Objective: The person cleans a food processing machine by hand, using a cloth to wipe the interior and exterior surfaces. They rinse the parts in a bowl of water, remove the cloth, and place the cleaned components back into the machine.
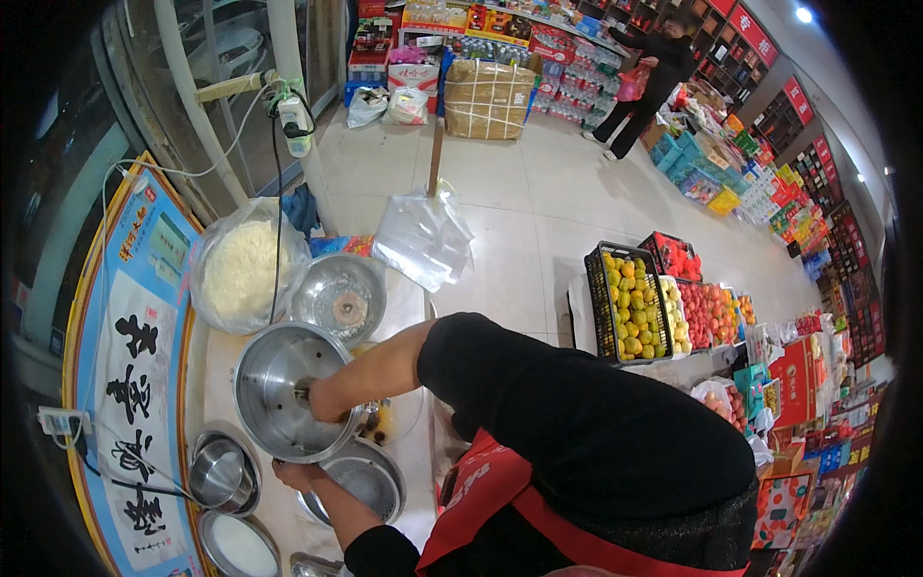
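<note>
A large round steel pot (281, 389) stands on a light worktop (216, 346). My right hand (328, 405) reaches down inside it at the central metal fitting (303, 390); its fingers are hidden. Against the outside of the pot's near wall is my left hand (297, 473), curled, its fingertips partly hidden. Behind the pot sits a steel basin (324, 288) with a round centre piece and whitish residue. A clear plastic bag of pale, fluffy material (241, 270) lies beside that basin. Below the pot, another round metal pan (364, 487) is partly covered by my left forearm.
Nested steel bowls (220, 472) and a bowl of white contents (238, 548) stand along a framed calligraphy board (137, 404). A black cord crosses from a power strip (294, 122). Clear plastic bags (425, 231) hang near the worktop. Fruit crates (638, 306) stand right; a person (649, 79) stands farther off.
</note>
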`<state>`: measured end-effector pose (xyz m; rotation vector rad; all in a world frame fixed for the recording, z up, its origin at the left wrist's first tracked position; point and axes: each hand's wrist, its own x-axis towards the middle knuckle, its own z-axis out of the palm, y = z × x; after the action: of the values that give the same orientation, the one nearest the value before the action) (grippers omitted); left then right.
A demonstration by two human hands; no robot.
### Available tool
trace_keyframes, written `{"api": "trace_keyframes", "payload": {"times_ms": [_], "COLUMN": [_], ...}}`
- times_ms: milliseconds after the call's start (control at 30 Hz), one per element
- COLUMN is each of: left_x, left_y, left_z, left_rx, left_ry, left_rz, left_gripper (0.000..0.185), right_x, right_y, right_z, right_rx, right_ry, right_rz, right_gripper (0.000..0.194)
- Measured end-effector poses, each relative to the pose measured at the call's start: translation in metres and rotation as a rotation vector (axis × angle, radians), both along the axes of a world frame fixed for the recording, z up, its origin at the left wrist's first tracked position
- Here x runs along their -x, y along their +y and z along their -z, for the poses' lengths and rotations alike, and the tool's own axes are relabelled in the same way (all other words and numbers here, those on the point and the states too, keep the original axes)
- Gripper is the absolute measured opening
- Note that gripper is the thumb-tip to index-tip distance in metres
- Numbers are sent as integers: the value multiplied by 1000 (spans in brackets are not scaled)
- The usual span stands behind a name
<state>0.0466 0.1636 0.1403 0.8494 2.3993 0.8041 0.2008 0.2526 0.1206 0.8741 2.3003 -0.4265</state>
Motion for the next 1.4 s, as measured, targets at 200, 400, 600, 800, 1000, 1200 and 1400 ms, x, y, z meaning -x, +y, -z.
{"api": "trace_keyframes", "payload": {"times_ms": [200, 400, 600, 800, 1000, 1200, 1400], "left_x": [-1, -2, 0, -5, -3, 2, -11], "left_y": [2, 2, 2, -3, -7, -3, -4], "left_z": [2, -2, 3, -5, -3, 17, -1], "left_rx": [4, 6, 7, -15, -71, -91, -92], "left_ry": [-147, -82, -125, 13, 57, 238, 79], "left_rz": [-113, -115, -94, -43, 11, 35, -105], "left_gripper": [39, 37, 36, 37, 36, 30, 27], "right_x": [43, 53, 46, 65, 80, 81, 13], "right_y": [-22, -22, -19, 5, 39, 26, -12], "right_z": [-20, -20, -16, -28, -29, -21, -26], "right_rx": [115, 145, 167, 238, 83, -542, 399], "right_ry": [181, 211, 238, 961, 1291, 702, 1017], "right_rz": [22, 36, 86, 836, 1835, 377, 627], "right_gripper": [28, 28, 28, 29, 40, 44, 25]}}
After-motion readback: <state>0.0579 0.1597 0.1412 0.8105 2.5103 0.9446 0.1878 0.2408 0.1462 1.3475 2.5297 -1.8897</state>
